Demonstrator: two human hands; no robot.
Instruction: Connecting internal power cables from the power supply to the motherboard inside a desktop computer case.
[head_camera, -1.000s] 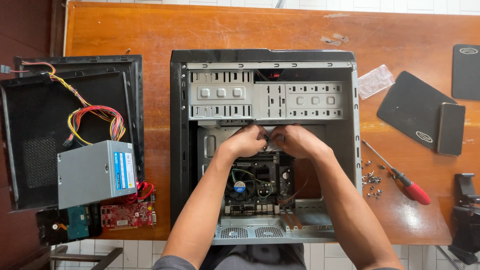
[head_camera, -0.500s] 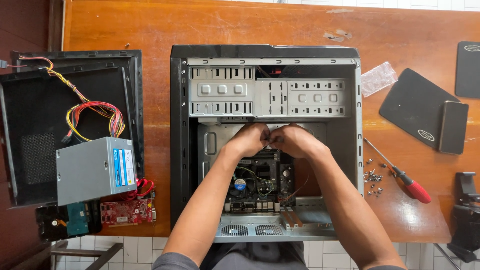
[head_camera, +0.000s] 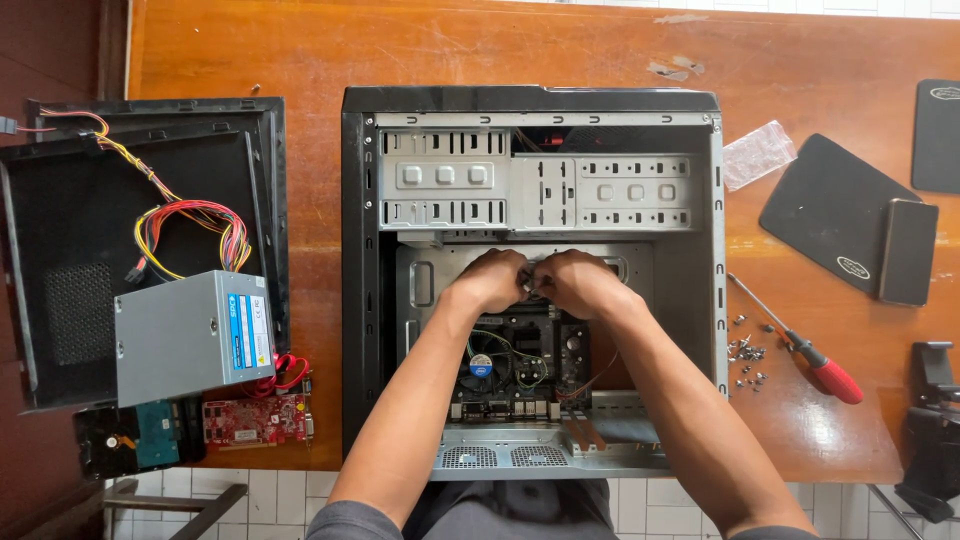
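Observation:
An open black computer case (head_camera: 358, 270) lies flat on a wooden table, its inside facing up. My left hand (head_camera: 492, 280) and my right hand (head_camera: 574, 282) are both inside it, fingertips together just above the motherboard (head_camera: 512, 362). They pinch something small between them, likely thin wires; the fingers hide it. The motherboard carries a round fan and green and black wires. Grey drive bays (head_camera: 535, 192) sit beyond my hands.
Left of the case lie black side panels (head_camera: 70, 240), a grey power supply (head_camera: 190, 335) with coloured cables, a red expansion card (head_camera: 255, 420) and a hard drive (head_camera: 125, 440). To the right: a red-handled screwdriver (head_camera: 810, 355), loose screws (head_camera: 748, 358), black pads (head_camera: 830, 225) and a plastic bag (head_camera: 758, 152).
Both hands have closed in toward each other at the motherboard's top edge; the fingertips now meet. The view has shifted slightly.

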